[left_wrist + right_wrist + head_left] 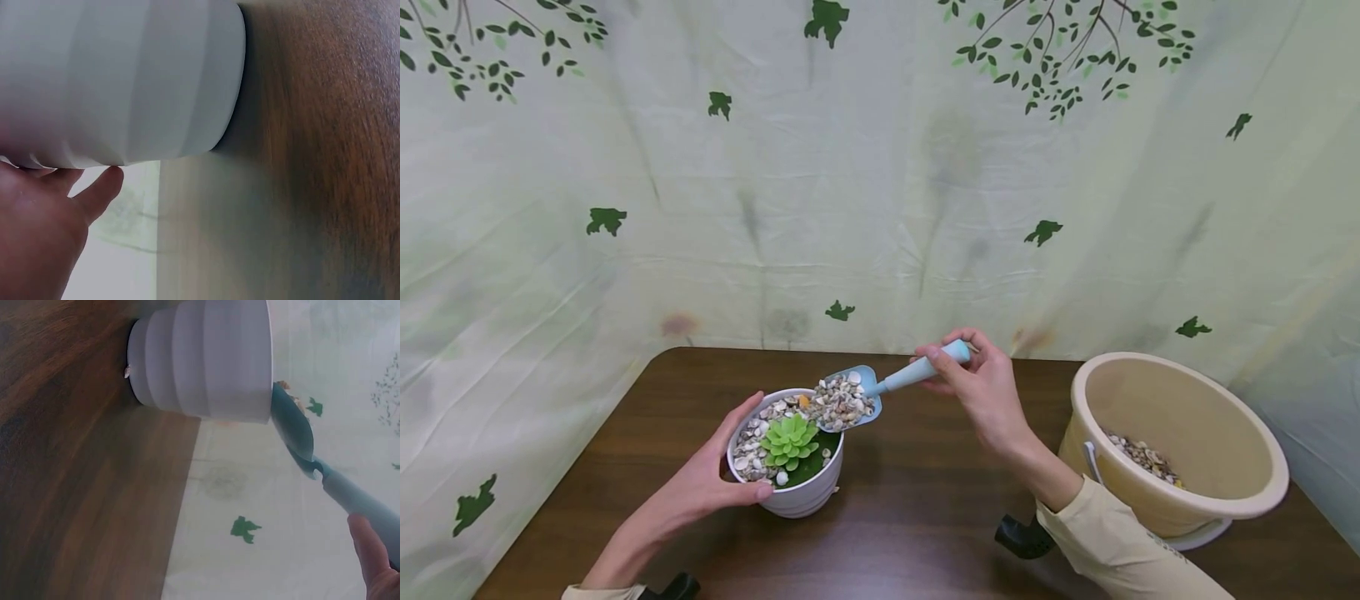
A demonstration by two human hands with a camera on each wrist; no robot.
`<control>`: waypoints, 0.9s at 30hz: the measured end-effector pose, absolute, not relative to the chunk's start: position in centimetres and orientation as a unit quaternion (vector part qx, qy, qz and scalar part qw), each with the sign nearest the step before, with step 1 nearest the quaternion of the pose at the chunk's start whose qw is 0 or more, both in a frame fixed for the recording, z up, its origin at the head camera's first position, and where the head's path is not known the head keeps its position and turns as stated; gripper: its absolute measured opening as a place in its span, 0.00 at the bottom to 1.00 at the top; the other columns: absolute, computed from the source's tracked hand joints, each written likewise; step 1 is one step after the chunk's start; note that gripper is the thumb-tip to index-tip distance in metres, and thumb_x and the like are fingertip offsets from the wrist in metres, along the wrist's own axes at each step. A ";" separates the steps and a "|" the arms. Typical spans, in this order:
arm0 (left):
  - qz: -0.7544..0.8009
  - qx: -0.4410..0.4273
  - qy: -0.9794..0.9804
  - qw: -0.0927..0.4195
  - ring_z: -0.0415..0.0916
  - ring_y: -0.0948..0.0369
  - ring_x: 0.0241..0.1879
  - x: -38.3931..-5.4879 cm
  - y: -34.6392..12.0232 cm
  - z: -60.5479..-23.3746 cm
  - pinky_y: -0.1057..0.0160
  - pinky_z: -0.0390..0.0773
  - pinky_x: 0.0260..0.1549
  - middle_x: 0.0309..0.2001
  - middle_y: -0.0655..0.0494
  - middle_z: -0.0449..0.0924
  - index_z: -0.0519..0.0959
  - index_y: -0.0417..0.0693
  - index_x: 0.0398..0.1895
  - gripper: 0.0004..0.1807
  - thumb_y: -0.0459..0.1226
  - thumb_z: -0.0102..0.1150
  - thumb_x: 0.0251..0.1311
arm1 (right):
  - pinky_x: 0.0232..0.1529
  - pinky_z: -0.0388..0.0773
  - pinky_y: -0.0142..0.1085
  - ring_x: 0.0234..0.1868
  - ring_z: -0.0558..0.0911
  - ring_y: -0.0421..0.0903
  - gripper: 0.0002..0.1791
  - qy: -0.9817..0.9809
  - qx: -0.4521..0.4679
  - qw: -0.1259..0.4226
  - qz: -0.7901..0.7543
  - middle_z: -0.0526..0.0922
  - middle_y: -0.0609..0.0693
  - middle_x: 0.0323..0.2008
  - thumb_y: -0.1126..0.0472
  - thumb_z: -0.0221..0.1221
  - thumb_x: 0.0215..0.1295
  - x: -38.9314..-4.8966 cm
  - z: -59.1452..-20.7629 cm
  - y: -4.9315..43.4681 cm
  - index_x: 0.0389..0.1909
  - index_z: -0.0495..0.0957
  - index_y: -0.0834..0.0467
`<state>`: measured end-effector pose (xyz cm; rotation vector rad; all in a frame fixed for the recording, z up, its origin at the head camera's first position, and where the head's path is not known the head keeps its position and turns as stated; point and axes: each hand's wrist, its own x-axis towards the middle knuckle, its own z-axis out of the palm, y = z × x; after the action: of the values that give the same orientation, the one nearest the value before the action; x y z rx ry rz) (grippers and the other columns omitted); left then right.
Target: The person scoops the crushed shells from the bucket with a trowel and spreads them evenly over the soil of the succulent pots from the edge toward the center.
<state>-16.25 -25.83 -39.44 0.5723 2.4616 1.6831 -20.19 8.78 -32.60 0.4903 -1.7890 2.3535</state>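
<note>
A white ribbed flowerpot [805, 500] stands on the table with a green succulent [790, 442] in it. Pebbles cover the left and back of its surface; a dark green patch shows at the front right. My left hand [711, 475] grips the pot from the left, thumb at the front and fingers round the far side. In my right hand [988, 392] is the handle of a light blue toy shovel [917, 371]. Its scoop, heaped with small pebbles [842, 402], is over the pot's right rim. The right wrist view shows the shovel [294, 422] at the rim from below.
A large beige bucket [1172, 379] with a pale handle stands at the right, pebbles [1142, 457] lying inside. One small pebble [127, 372] is on the table by the pot's base. Behind the brown table [917, 500] hangs a leaf-patterned cloth [880, 208].
</note>
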 end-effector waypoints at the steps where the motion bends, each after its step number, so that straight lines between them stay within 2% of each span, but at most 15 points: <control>1: 0.555 0.188 0.809 0.054 0.59 0.42 0.63 -16.2 -25.9 -39.4 0.68 0.70 0.51 0.72 0.41 0.51 0.49 0.64 0.78 0.55 0.33 0.71 0.50 | 0.44 0.79 0.51 0.45 0.84 0.59 0.12 -0.597 0.165 0.072 0.782 0.78 0.78 0.45 0.69 0.61 0.67 -20.2 -32.6 8.8 0.41 0.67 0.69; 10: 0.543 0.189 0.817 0.042 0.59 0.44 0.63 -16.2 -25.9 -39.4 0.68 0.68 0.52 0.71 0.43 0.54 0.51 0.64 0.77 0.54 0.34 0.72 0.49 | 0.45 0.78 0.53 0.48 0.83 0.61 0.11 -0.605 0.169 0.074 0.774 0.82 0.70 0.43 0.68 0.61 0.67 -20.0 -32.4 8.9 0.42 0.68 0.68; 20: 0.534 0.204 0.820 0.021 0.59 0.45 0.62 -16.0 -25.8 -39.6 0.68 0.68 0.52 0.71 0.44 0.53 0.50 0.65 0.77 0.58 0.33 0.74 0.45 | 0.44 0.78 0.53 0.47 0.83 0.60 0.12 -0.602 0.163 0.081 0.778 0.79 0.76 0.45 0.68 0.61 0.67 -19.9 -32.6 8.9 0.42 0.68 0.69; 27: 0.568 0.206 0.796 0.042 0.62 0.58 0.62 -16.1 -26.2 -39.5 0.68 0.68 0.52 0.72 0.43 0.51 0.51 0.63 0.78 0.53 0.32 0.69 0.50 | 0.43 0.80 0.49 0.45 0.85 0.57 0.12 -0.607 0.162 0.088 0.773 0.81 0.73 0.44 0.68 0.62 0.66 -19.9 -32.6 8.9 0.42 0.68 0.68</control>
<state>-16.08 -26.19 -39.54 0.6299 2.4355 1.7368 -19.89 8.92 -32.63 0.4823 -1.8058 2.3025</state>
